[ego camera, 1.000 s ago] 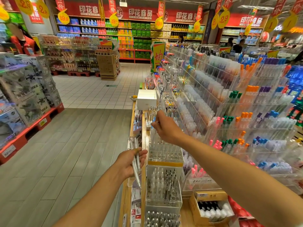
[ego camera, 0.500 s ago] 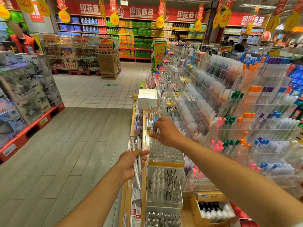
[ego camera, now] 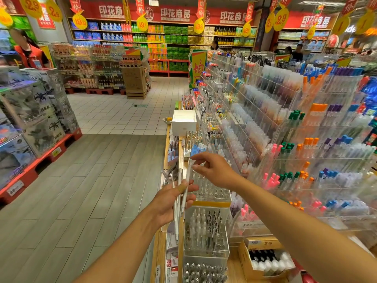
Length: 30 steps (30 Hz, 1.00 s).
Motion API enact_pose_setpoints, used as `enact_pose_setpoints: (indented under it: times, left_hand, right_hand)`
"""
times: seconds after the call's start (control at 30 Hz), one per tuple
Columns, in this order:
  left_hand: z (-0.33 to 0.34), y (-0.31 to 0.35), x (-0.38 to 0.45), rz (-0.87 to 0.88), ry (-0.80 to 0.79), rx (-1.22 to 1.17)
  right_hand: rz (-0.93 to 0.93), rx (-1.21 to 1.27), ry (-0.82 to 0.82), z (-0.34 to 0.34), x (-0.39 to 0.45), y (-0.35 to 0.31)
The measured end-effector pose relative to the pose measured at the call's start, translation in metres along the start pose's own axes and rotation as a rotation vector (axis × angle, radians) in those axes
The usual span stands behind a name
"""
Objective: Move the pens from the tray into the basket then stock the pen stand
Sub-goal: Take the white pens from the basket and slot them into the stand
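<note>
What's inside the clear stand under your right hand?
The stand shows rows of round holes, those in view mostly empty. The right hand covers its far rows, so those cannot be checked.

Up at twelve o'clock, the long red wall banner [ego camera: 175, 14] reads "印花商品". Round yellow hanging price tags [ego camera: 281, 19] say "2.9", others "19.9". The green-edged aisle-end sign [ego camera: 197, 67] shows "均".

Both forearms are bare from the bottom edge up to the wrists, with no sleeve showing. The left hand [ego camera: 170, 202] has a tan plaster [ego camera: 182, 188] wrapped round its thumb. The right hand [ego camera: 216, 170] wears nothing.
</note>
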<state>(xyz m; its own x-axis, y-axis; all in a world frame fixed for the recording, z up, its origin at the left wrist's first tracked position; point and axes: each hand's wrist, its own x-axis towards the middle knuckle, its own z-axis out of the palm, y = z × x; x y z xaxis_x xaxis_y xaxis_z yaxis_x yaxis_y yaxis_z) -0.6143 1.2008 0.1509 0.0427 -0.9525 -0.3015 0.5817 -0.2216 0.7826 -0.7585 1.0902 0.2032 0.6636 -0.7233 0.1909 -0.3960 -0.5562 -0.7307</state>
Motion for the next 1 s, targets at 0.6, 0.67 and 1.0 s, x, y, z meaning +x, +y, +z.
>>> enact_pose_setpoints:
  times: [0.6, 0.67, 1.0]
  left_hand:
    - [0.035, -0.025, 0.013, -0.118, 0.115, 0.043]
    - [0.035, -0.027, 0.015, -0.109, 0.128, 0.054]
    - [0.038, -0.028, 0.019, -0.093, 0.156, 0.039]
  right_hand:
    - [0.086, 0.311, 0.452, -0.069, -0.041, 0.033]
    - [0.047, 0.145, 0.447, -0.070, -0.044, 0.039]
    - [0.045, -0.165, 0.232, -0.049, -0.052, 0.056]
